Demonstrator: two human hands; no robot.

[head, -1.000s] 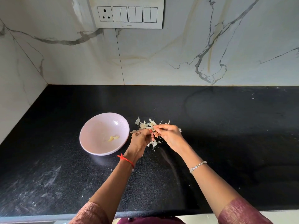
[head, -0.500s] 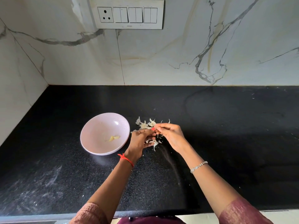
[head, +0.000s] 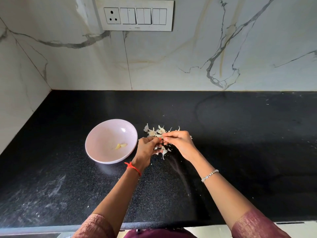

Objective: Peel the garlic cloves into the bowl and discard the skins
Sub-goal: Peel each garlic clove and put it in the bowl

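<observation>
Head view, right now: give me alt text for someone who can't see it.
Left hand and right hand meet over a black countertop, pinching a small piece of garlic between their fingertips above scattered papery skins. A pale pink bowl to their left holds two peeled cloves.

A bowl (head: 103,133) is sitting on the countertop (head: 240,134) with two peeled cloves (head: 121,146) lying in it. Just right of it, a person's left hand (head: 148,146) and right hand (head: 180,141) are meeting above scattered skins (head: 157,131), with a switch panel (head: 135,15) on the wall behind.
</observation>
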